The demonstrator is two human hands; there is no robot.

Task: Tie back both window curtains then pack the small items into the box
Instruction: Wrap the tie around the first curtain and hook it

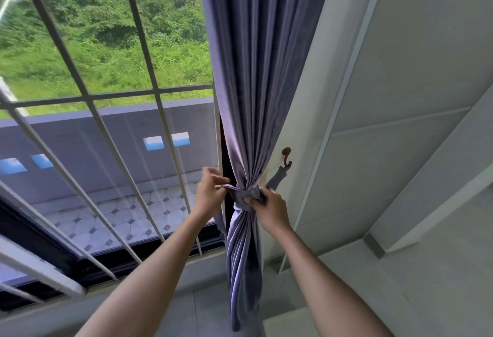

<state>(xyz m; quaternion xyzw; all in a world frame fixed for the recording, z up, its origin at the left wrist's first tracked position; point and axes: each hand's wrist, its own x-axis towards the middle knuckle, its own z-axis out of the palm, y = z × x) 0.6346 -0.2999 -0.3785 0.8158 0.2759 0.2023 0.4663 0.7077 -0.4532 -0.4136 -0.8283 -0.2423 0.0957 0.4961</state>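
A purple-grey curtain (256, 75) hangs at the right side of the window, gathered into a narrow waist. A matching fabric tieback (243, 193) wraps around that waist. My left hand (210, 190) pinches the tieback's left end, just left of the curtain. My right hand (269, 207) grips the band on the curtain's right side. From there the tieback's other end (277, 178) runs up to a brown wall hook (287, 157). No box or small items are in view.
White window bars (88, 96) cross the glass on the left. The window sill (170, 278) runs below. A white wall (400, 123) with raised trim fills the right side. A pale flat surface (288, 323) shows at the bottom right.
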